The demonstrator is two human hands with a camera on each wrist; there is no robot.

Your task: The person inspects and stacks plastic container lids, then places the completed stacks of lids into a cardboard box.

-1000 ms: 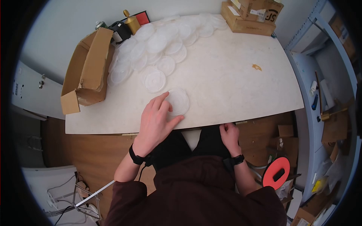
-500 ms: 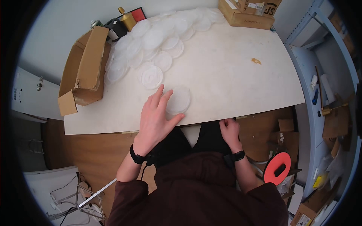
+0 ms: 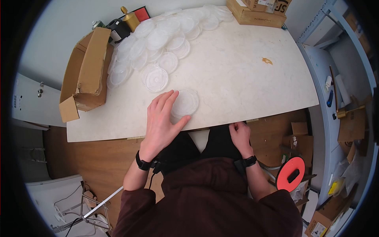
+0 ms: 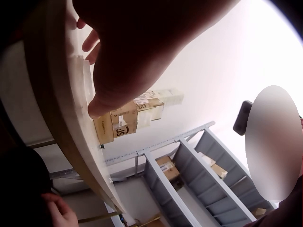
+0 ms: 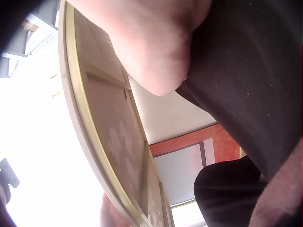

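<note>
Near the table's front edge lies a round translucent disc, flat on the white table. My left hand is at its left side, fingers fairly straight and thumb spread along the near rim; whether the fingertips press on it I cannot tell. In the left wrist view the left hand hides most of the disc. A pile of similar discs covers the back left of the table, with one disc at its near end. My right hand rests on the thigh, fingers loosely curled, holding nothing.
An open cardboard box stands at the table's left edge. Behind it are a black container and a gold bottle. Stacked cartons stand at the back right, and blue-grey shelving rises along the right side.
My left fingers have straightened and drawn closer together beside the disc. The head view has shifted slightly. The right hand stays on the thigh.
</note>
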